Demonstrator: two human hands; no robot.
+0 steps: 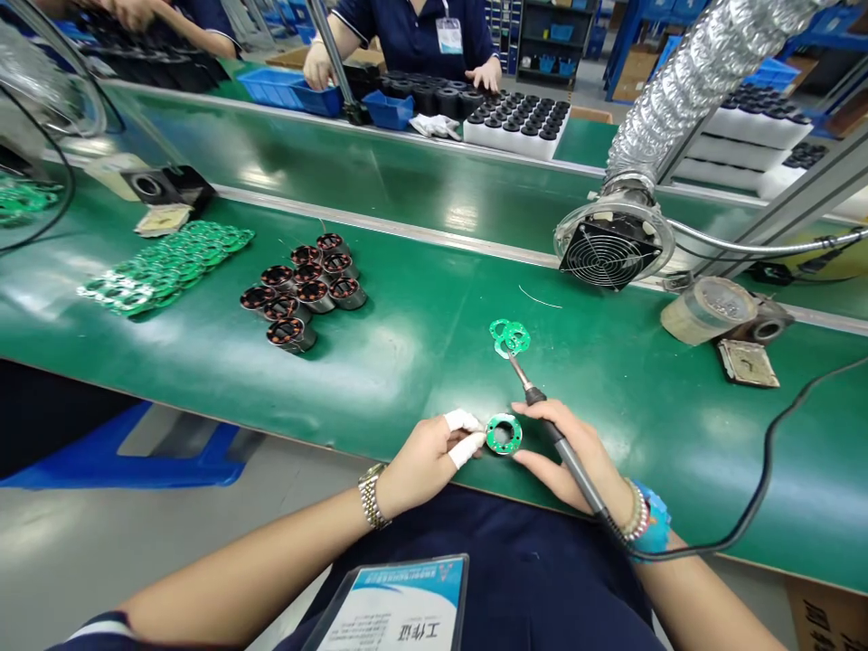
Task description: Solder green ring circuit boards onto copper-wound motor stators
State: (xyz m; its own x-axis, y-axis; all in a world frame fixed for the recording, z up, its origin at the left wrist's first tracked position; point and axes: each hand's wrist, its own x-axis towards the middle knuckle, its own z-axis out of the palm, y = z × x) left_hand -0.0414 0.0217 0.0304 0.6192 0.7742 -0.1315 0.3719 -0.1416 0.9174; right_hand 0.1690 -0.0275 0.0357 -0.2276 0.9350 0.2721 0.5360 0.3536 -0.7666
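A ring-shaped green circuit board (504,434) sits near the table's front edge, with a pale rim showing under it; what lies below is mostly hidden. My left hand (430,452), white covers on its thumb and forefinger, pinches the board's left edge. My right hand (576,452) holds a soldering iron (566,457), its tip pointing away from me. The thumb and forefinger of that hand reach toward the board's right side. Just beyond the iron's tip lie a few loose green ring boards (510,336).
Several copper-wound motor stators (313,294) stand left of centre, beside rows of green boards (169,267). A fan on a foil duct (608,253), a tub (709,309) and a sponge holder (748,362) are at right. The iron's cord (766,461) loops rightward. Co-workers sit opposite.
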